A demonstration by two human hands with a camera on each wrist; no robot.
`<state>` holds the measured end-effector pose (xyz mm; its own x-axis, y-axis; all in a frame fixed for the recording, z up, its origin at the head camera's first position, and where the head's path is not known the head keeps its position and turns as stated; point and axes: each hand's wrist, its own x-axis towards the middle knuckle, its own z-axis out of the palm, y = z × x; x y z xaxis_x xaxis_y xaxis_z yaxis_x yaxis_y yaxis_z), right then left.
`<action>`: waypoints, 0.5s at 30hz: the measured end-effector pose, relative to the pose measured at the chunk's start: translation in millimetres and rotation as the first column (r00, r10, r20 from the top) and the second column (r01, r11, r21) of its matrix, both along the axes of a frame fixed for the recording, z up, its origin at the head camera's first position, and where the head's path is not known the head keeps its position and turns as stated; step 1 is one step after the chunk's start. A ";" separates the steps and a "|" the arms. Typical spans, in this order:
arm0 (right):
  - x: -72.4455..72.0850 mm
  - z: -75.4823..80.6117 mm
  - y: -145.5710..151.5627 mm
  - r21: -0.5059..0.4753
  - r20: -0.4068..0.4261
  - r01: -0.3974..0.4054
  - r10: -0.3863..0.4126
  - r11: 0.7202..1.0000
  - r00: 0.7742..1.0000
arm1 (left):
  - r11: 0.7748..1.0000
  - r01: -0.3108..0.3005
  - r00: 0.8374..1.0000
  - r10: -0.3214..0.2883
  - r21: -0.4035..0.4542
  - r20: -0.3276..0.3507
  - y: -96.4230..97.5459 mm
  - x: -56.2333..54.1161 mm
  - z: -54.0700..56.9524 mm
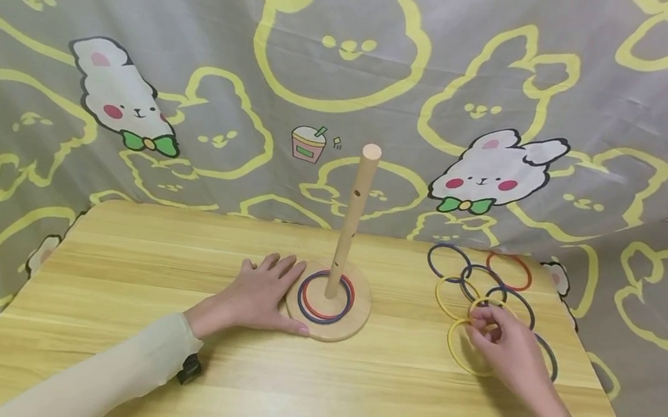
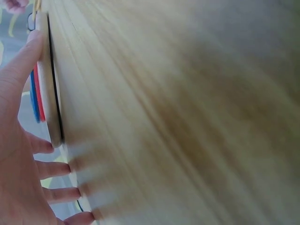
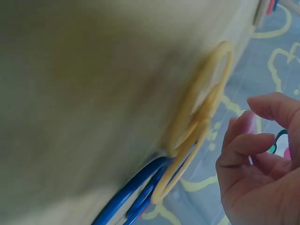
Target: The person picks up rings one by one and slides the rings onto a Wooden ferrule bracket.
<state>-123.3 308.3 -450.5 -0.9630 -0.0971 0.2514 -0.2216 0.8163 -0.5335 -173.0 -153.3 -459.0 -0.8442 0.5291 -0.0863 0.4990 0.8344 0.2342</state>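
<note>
A round wooden base carries an upright wooden peg. A blue ring and a red ring lie on the base around the peg's foot. My left hand rests at the base's left side, fingers spread, thumb on its front edge. In the left wrist view the thumb reaches along the rim. On the right, my right hand hovers at the yellow rings, its fingers loosely bent. The right wrist view shows a gap between thumb and fingers, with the yellow rings beside them.
Several loose blue rings overlap the yellow ones at the table's right side. A red ring lies at the back there. Behind the wooden table hangs a grey cloth with cartoon prints.
</note>
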 end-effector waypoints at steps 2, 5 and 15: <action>2.3 -2.4 4.3 0.041 -0.012 0.018 -0.018 0.999 1.000 | 1.000 -0.002 1.000 0.002 0.000 0.003 -0.2 0.0 0.5; 4.0 -4.1 9.6 0.098 0.000 0.023 -0.023 0.995 1.000 | 1.000 -0.003 1.000 0.003 0.002 0.011 -0.3 0.2 0.7; 2.1 -10.6 18.1 0.187 0.076 -0.041 0.028 0.981 0.997 | 1.000 0.003 0.999 -0.003 -0.002 0.038 0.2 0.0 0.9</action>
<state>-121.2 326.4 -461.0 -0.9732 -0.1696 0.1551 -0.2177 0.8963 -0.3862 -173.0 -153.1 -458.1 -0.8390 0.5310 -0.1192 0.4920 0.8337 0.2510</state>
